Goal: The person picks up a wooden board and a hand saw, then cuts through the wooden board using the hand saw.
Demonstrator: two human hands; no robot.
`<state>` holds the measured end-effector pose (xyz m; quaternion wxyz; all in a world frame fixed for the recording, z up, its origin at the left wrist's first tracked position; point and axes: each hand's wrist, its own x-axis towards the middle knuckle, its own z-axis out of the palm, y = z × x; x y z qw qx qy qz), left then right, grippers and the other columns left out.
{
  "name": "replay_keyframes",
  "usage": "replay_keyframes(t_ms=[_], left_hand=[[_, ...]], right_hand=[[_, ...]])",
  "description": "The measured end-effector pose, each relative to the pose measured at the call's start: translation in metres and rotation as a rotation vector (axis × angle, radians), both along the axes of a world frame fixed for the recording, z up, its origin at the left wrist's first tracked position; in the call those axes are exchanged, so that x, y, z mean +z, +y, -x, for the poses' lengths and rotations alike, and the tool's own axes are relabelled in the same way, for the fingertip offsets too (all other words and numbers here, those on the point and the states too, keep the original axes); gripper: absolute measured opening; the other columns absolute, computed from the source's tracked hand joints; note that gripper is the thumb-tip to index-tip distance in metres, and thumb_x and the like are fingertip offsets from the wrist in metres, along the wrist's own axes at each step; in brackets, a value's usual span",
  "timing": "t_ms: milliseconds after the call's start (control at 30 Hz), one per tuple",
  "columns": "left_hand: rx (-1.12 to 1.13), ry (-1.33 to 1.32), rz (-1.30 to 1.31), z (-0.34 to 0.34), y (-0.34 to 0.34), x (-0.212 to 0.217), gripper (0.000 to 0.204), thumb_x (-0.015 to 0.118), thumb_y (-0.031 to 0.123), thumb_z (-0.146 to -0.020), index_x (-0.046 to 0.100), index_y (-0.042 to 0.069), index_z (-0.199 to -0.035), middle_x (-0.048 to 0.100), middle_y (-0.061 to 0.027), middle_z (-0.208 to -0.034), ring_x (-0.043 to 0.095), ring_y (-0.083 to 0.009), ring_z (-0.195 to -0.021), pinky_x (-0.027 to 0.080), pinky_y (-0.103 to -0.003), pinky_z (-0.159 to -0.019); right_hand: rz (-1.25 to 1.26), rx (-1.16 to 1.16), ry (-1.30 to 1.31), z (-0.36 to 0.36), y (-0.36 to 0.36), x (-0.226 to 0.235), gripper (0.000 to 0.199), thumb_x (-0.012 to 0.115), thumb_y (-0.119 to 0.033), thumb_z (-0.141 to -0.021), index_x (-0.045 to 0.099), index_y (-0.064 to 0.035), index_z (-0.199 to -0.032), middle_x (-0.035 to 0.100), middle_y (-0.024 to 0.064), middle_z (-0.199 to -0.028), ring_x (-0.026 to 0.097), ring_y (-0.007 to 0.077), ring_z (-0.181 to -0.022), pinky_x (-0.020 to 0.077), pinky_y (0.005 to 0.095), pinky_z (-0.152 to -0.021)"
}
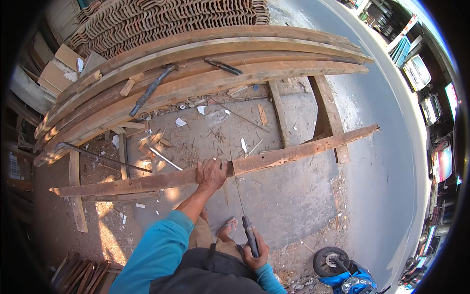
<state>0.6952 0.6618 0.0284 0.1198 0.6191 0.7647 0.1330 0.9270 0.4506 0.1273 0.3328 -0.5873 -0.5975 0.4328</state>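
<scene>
Stacked long timber planks [210, 63] across the upper middle, laid flat on trestle legs [329, 110], with a heap of roof tiles [166, 19] behind. On the planks: a crowbar [149, 90] lying slantwise, a smaller dark tool [223, 66] further right, a few short wood offcuts [128, 87]. Nearer, a single weathered wooden beam [303, 149] running left to right, slightly raised at its right end, above a concrete floor [289, 196] littered with chips and splinters. Bent iron bar [98, 156] lying just behind the beam's left part. Blue scooter [345, 274] at lower right, by the road.

Left hand [211, 174] pressed palm-down on the beam near its middle, fingers curled over the far edge, teal sleeve behind. Right hand [255, 251] closed around the dark handle of a handsaw [240, 196], thin blade reaching up to meet the beam just right of the left hand. Sandalled foot [226, 229] below, between the two hands.
</scene>
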Motion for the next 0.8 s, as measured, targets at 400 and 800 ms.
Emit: replay_keyframes(t_ms=[400, 800], left_hand=[[-0.004, -0.02, -0.085, 0.005, 0.005, -0.006, 0.034, 0.056, 0.038, -0.099, 0.075, 0.01, -0.093, 0.069, -0.0151, -0.087, 0.064, -0.0349, -0.092, 0.042, -0.049, -0.089], [-0.021, -0.047, 0.293, 0.019, 0.003, 0.027, 0.06, 0.044, 0.056, -0.102, 0.076, 0.005, -0.103, 0.074, -0.0236, -0.103, 0.069, -0.0399, -0.102, 0.046, -0.052, -0.098]], right_hand=[[-0.194, 0.013, 0.203, 0.094, 0.212, -0.046, 0.041, 0.065, -0.006, -0.084, 0.063, 0.0038, -0.123, 0.069, 0.0216, -0.107, 0.069, 0.0333, -0.098, 0.0522, 0.0381, -0.09], [-0.192, 0.022, 0.078, 0.032, 0.094, -0.024, 0.045, 0.063, -0.003, -0.084, 0.061, 0.0011, -0.129, 0.067, 0.0208, -0.111, 0.069, 0.0302, -0.103, 0.0518, 0.0357, -0.092]])
